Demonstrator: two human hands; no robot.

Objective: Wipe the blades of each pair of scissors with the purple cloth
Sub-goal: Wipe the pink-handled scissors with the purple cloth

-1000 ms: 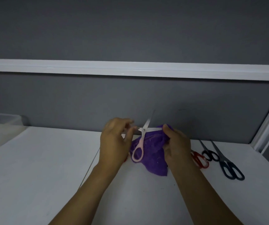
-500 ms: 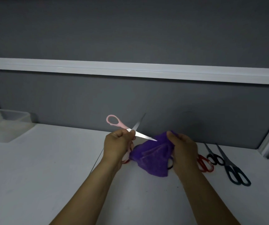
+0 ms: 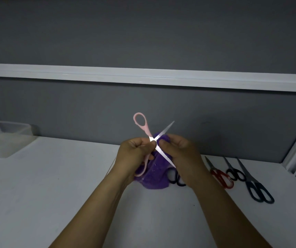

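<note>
Head view, from my remote seat: the pink scissors (image 3: 147, 131) are spread wide into an X above the near-middle of the matte white table (image 3: 54, 185). The handles are smooth pink plastic with oval loops, and the blades are thin, bright steel tapering to sharp tips. One loop stands up and to the left, while the other hangs low beneath the left palm. The upper blade (image 3: 167, 127) points up and to the right. The lower blade (image 3: 163, 153) slants down and to the right across the purple cloth (image 3: 152, 174), which is fuzzy, bunched and drooping to the tabletop.

The left hand (image 3: 134, 154) grips the scissors right at the pivot, fingers curled and thumb on top. The right hand (image 3: 181, 158) is curled round the upper part of the cloth, holding it against the crossing of the blades, with the thumb lying beside the lower blade. Both forearms reach in from the near edge.

More scissors lie flat on the right, tips pointing far. There is a dark pair (image 3: 176, 178) (half hidden under the right wrist), a red pair (image 3: 221, 177), a small black pair (image 3: 235, 173), and a large dark-blue pair (image 3: 258, 190). At far left sits a clear plastic container (image 3: 9, 136). Behind is a grey partition (image 3: 143, 108) with a white rail (image 3: 143, 77).
</note>
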